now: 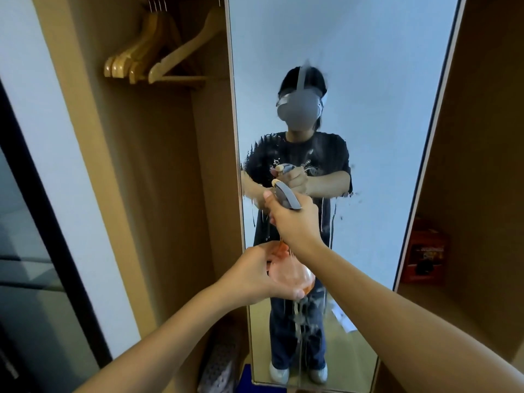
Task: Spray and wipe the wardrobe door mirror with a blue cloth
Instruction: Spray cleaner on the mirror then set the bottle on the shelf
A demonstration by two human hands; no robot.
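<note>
Orange-tinted and see-through, the spray bottle [295, 270] stood upright between my hands, its long axis running straight up from my left palm to the grey trigger head [286, 195] above. My left hand [263, 276] cupped the rounded base from below and from the left, fingers curled round it. My right hand [295, 219] was wrapped tight about the neck and trigger head, with the pale nozzle tip pointing away from me and a little left.

Straight ahead of both hands, just beyond the nozzle, stood the wardrobe door mirror [382, 137], a tall narrow pane whose long axis ran top to bottom, roughly parallel to the bottle. My right hand was the nearer one to the glass and held the trigger, so I judged any further spraying would fall to it, with the left only steadying.

The glass was already wet: a speckled patch of droplets lay above my right hand, and thin runs trailed down past my left hand toward the bottom edge. The upper part looked dry. I could not see the blue cloth anywhere. Wooden hangers [158, 58] hung up and to the left of my hands.
</note>
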